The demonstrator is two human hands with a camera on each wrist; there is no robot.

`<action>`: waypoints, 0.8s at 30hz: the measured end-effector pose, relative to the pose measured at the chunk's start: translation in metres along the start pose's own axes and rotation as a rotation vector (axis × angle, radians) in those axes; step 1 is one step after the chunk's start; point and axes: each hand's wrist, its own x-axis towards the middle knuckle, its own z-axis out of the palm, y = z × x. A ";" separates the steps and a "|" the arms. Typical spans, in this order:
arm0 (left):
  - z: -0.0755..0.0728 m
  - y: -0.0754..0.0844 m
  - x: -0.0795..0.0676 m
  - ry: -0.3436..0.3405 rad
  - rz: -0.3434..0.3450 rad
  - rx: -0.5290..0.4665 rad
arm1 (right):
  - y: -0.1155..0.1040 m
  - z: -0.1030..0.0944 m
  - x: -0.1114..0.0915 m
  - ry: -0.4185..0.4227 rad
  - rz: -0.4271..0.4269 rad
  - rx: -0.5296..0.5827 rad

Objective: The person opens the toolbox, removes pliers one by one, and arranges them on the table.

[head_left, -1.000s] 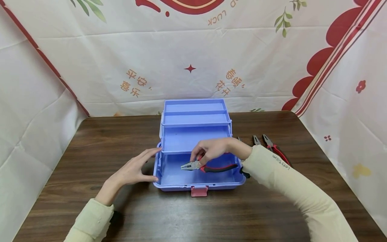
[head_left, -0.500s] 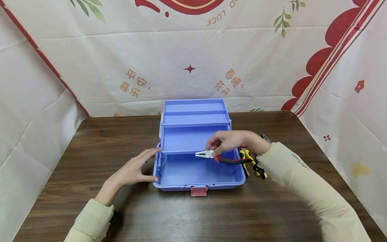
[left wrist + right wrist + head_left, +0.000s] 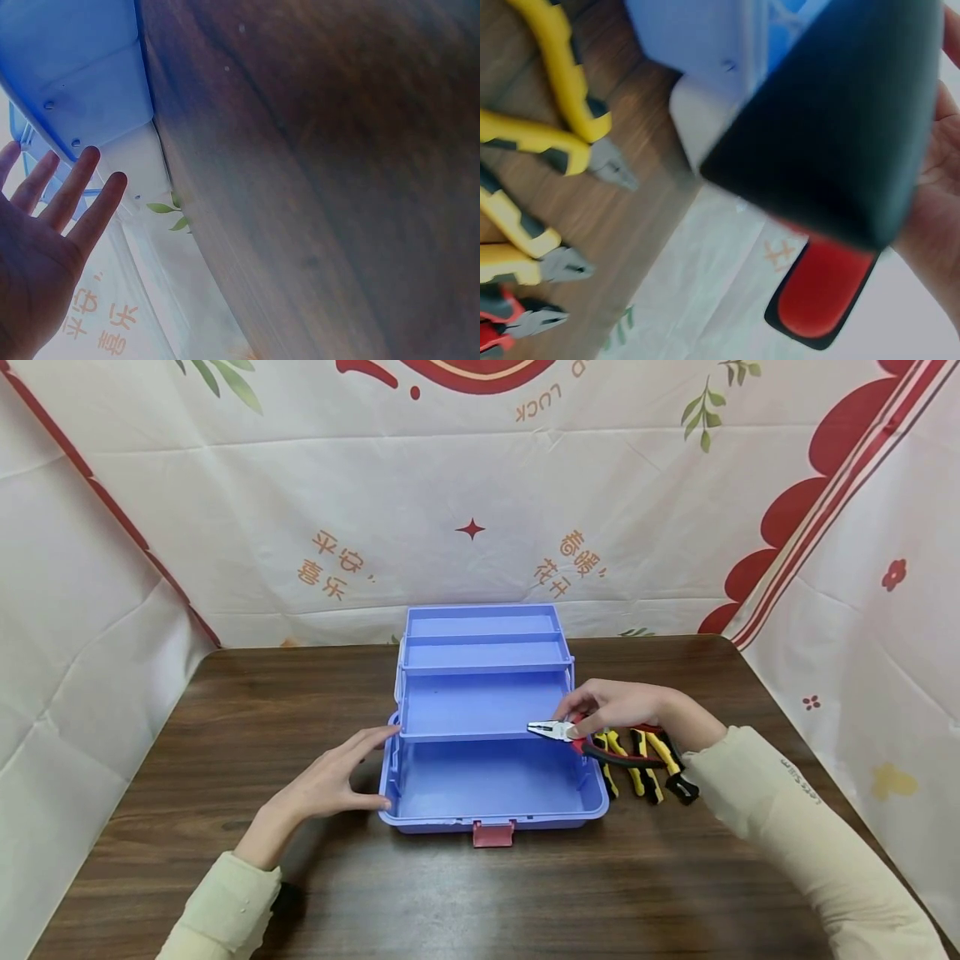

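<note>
The blue toolbox [image 3: 480,785] stands unlatched with its stepped trays raised at the back. My left hand [image 3: 326,785] is at its left rim, fingers straight and thumb spread; the left wrist view shows the palm [image 3: 37,262] with nothing in it. Above the toolbox's right edge, my right hand [image 3: 622,703] pinches combination pliers [image 3: 624,760] with red and black handles near their pivot. Their metal nose points left and the handles spread toward the right. In the right wrist view a dark handle [image 3: 832,127] of these pliers looms close and blurred.
Right of the toolbox lie two pairs of yellow-and-black pliers [image 3: 562,142] [image 3: 525,232] on the wooden table [image 3: 450,902]. Beside them are red-handled pliers [image 3: 517,322]. A pink latch [image 3: 493,835] hangs at the toolbox front. A printed white cloth [image 3: 262,510] encloses the table's back and sides.
My right hand has carried the red-and-black pliers rightward and up from over the toolbox's bottom to its right edge. More yellow handles now show beneath the arm. The left hand stayed still.
</note>
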 end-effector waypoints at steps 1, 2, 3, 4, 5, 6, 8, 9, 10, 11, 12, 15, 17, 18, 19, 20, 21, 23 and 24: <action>0.000 0.000 0.000 0.002 0.003 0.000 | 0.003 -0.001 -0.002 0.008 0.004 0.002; 0.000 0.000 0.000 0.002 0.007 0.001 | 0.006 -0.001 -0.005 0.016 0.007 0.002; 0.000 -0.001 0.000 0.002 0.009 0.003 | 0.009 -0.002 -0.007 0.025 0.012 0.004; 0.000 -0.001 0.000 0.001 0.011 0.005 | 0.013 -0.002 -0.009 0.031 0.015 0.013; 0.000 -0.001 0.000 0.001 0.013 0.006 | 0.016 -0.003 -0.011 0.038 0.019 0.027; 0.000 -0.001 0.000 0.001 0.014 0.006 | 0.019 -0.003 -0.014 0.046 0.021 0.038; 0.000 -0.002 0.000 0.002 0.013 0.005 | 0.025 -0.005 -0.019 0.059 0.020 0.059; 0.000 -0.002 0.000 0.002 0.012 0.005 | 0.028 -0.006 -0.021 0.063 0.015 0.069; 0.000 -0.002 0.000 0.002 0.011 0.005 | 0.031 -0.006 -0.024 0.066 0.005 0.075; 0.000 -0.002 -0.001 0.002 0.010 0.006 | 0.034 -0.007 -0.026 0.073 0.002 0.080; 0.000 -0.002 -0.001 0.003 0.009 0.005 | 0.036 -0.007 -0.029 0.080 -0.003 0.079; 0.000 -0.002 -0.001 0.002 0.010 0.008 | 0.044 -0.008 -0.036 0.104 -0.004 0.087; 0.000 -0.002 0.000 0.003 0.011 0.009 | 0.050 -0.008 -0.041 0.120 0.012 0.103; 0.000 -0.002 0.000 0.004 0.010 0.009 | 0.053 -0.008 -0.043 0.129 0.020 0.100; 0.000 -0.002 0.000 0.003 0.011 0.010 | 0.055 -0.008 -0.045 0.138 0.031 0.103; 0.000 -0.002 0.000 0.002 0.010 0.011 | 0.058 -0.007 -0.047 0.147 0.042 0.106; 0.000 -0.002 0.000 0.002 0.010 0.011 | 0.060 -0.007 -0.049 0.158 0.055 0.110; 0.000 -0.002 0.000 0.002 0.011 0.007 | 0.065 -0.006 -0.054 0.185 0.081 0.106; 0.000 -0.002 0.000 0.000 0.010 0.006 | 0.067 -0.005 -0.056 0.200 0.095 0.103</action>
